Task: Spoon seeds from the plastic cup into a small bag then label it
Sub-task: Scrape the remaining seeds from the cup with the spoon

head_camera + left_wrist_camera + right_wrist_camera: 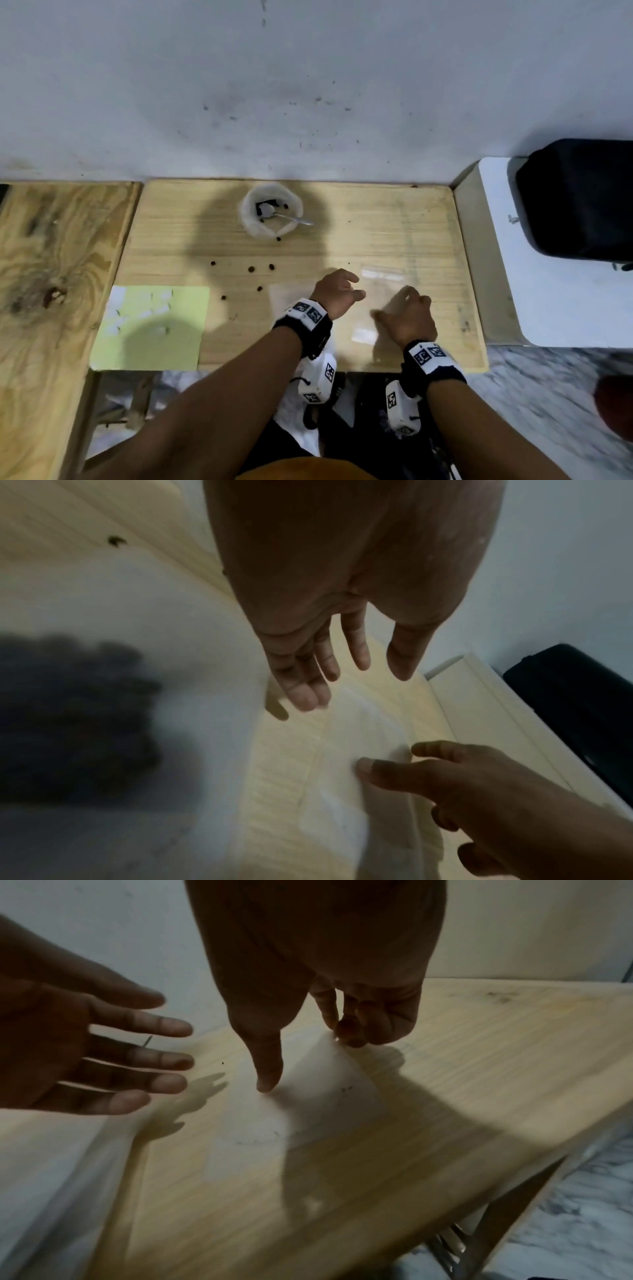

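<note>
A white plastic cup (251, 224) stands at the table's back, with a metal spoon (291, 218) leaning in it. Loose dark seeds (251, 269) lie scattered in front of it. A clear small bag (380, 291) (318, 1096) (363, 723) lies flat on the table's right half. My right hand (400, 305) (304, 1058) (394, 758) is on it, thumb tip pressing its face and curled fingers (349, 1037) at its far edge, which looks slightly raised. My left hand (356, 286) (342, 674) (154, 1056) hovers just left of the bag, fingers spread, holding nothing.
A green sheet (154, 325) with several white labels lies at the table's (445, 240) front left. A rough wooden board (51, 274) adjoins on the left. At the right, a black bag (575, 198) sits on a white surface (548, 308). A wall runs behind.
</note>
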`<action>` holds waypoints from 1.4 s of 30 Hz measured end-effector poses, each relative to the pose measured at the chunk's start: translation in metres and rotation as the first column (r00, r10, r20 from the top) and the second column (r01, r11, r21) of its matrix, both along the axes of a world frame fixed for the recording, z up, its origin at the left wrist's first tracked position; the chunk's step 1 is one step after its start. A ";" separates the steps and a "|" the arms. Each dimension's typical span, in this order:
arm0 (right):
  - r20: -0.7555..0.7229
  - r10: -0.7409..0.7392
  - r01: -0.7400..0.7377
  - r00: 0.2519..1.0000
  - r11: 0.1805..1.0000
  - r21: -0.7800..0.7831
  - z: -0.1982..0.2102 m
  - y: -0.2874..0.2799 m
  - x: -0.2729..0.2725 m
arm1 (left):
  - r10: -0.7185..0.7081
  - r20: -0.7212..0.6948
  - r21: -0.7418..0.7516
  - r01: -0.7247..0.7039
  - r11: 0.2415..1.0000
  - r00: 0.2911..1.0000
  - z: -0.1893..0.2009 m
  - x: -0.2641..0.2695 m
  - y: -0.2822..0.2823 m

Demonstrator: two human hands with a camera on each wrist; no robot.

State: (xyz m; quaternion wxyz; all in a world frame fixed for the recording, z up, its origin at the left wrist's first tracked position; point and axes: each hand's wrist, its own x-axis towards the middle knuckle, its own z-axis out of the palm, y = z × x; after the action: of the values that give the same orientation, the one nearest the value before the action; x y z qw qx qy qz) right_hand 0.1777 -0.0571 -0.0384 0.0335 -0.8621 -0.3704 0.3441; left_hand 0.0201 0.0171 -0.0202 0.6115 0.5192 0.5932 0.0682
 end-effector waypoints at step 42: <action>-0.402 0.156 0.178 0.902 0.714 0.677 0.113 0.100 -0.050 | -0.037 0.162 0.514 -0.052 0.856 0.986 0.087 -0.099 0.073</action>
State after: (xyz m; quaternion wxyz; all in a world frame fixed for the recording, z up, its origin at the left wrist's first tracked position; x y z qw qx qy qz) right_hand 0.1275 0.0430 0.0746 0.4403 -0.6884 -0.4505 0.3596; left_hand -0.0791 0.0900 0.0670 0.4968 0.6542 0.5023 0.2700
